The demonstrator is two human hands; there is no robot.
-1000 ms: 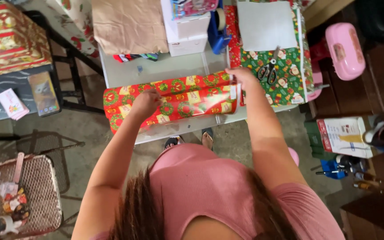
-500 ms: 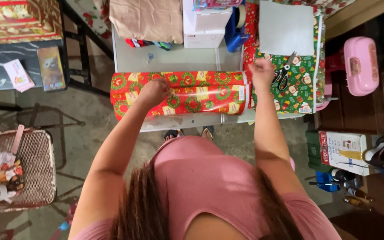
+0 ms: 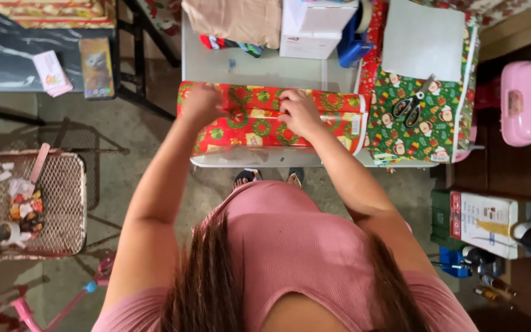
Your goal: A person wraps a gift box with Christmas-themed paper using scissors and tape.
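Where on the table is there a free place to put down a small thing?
The bare strip of the table lies between the wrapped box under both hands and the white box and brown paper behind. The right side is crowded: scissors lie on green wrapping paper, with a white sheet above.

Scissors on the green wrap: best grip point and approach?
The scissors lie flat and apart on the green wrap, dark loop handles toward the person, blades angled away to the upper right. Probably best to grip the handles, coming from above on the near side; the blade end looks thinner and pointed.
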